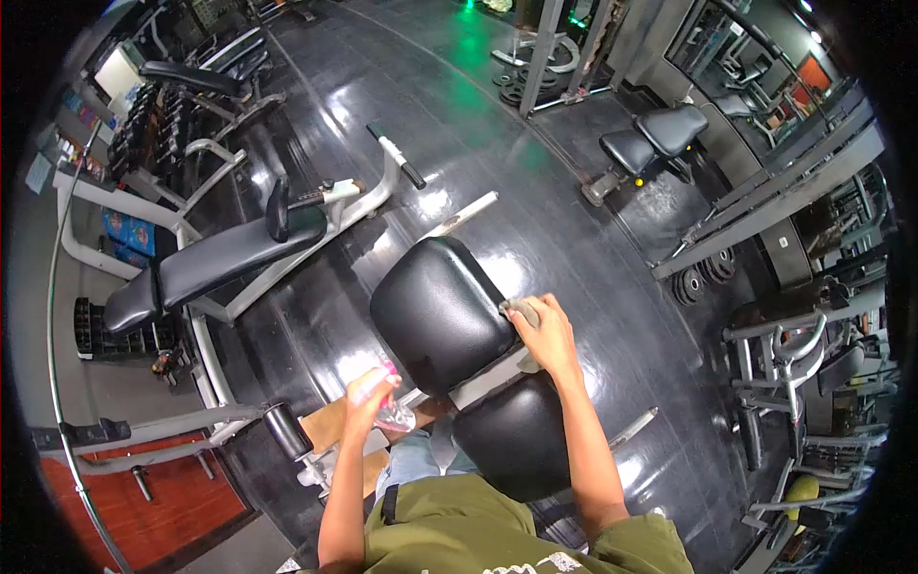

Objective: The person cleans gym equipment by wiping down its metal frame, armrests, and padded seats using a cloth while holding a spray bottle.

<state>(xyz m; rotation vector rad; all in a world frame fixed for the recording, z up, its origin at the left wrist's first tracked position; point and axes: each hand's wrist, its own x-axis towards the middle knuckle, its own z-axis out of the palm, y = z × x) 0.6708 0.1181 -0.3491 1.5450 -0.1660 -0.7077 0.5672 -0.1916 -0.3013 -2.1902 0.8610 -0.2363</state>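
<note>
Below me is a bench with a black padded backrest [442, 311] and a second black pad [516, 438] nearer my body. My right hand [543, 333] is closed on a greyish cloth [521, 312] at the backrest's right edge. A clear spray bottle with a pink top [394, 415] is in my left hand [371, 394], whose fingers are wrapped round it, left of the gap between the two pads. Part of the cloth is hidden under my right fingers.
An incline bench [220, 260] with a white frame stands at the left. Dumbbells [177, 124] sit on a rack at the upper left. Another black seat [669, 132] and weight plates [687, 285] are at the right. A long bar [54, 335] runs down the far left.
</note>
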